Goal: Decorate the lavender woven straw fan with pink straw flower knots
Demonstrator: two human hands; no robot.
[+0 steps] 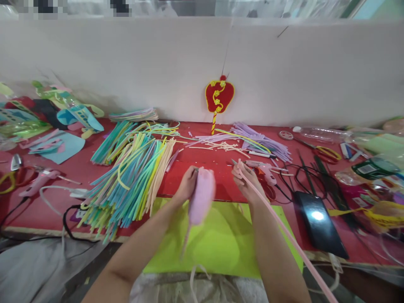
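Note:
My left hand (188, 184) is closed on a lilac, fuzzy flat piece (202, 198). This piece is slightly blurred, and a thin stem hangs from its lower end. To the right, the fingers of my right hand (248, 182) pinch a long pink pipe cleaner (284, 230). Its length runs back over my forearm to the bottom right. A small pointed tip shows beside those fingers, and I cannot tell what it belongs to. Beneath both forearms lies a yellow-green sheet (202, 248). Just beyond my right hand rests a pink glue gun (265, 169).
Bundles of coloured pipe cleaners (126, 185) lie left, with lilac ones (268, 141) behind. A red fan-shaped ornament (220, 97) stands against the white board (126, 63). Scissors (326, 153), a black phone (318, 223) and cables are at right. Another glue gun (39, 182) sits far left.

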